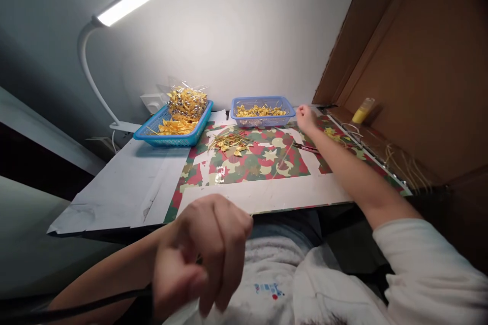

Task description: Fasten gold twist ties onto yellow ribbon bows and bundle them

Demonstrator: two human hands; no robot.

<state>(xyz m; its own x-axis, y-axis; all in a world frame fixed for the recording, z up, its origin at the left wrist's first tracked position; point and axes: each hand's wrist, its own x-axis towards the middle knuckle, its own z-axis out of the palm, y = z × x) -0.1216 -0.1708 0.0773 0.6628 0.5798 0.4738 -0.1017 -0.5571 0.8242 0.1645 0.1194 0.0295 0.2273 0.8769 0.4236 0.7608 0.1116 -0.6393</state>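
Observation:
My left hand (213, 249) is close to the camera, in front of the table's near edge, with its fingers curled. A tiny pale tip shows by its knuckles, but what it grips is hidden. Farther off, my right hand (306, 119) is closed beside the right end of a periwinkle basket (263, 123) of gold pieces; I cannot make out what is in its fingers. A thin pale strand (285, 156) slants between the hands; whether either holds it is unclear. Gold-coloured stems (231, 141) with small leaf-like ends lie piled on the camouflage-patterned sheet (255, 167).
A blue basket (165, 139) at the left holds gold pieces and a bulging clear bag (186, 101). Behind it stands a white lamp (86, 56). A dark red-handled tool (305, 148) lies below my right forearm. At the right are a yellow-filled container (363, 110) and loose strands (407, 165).

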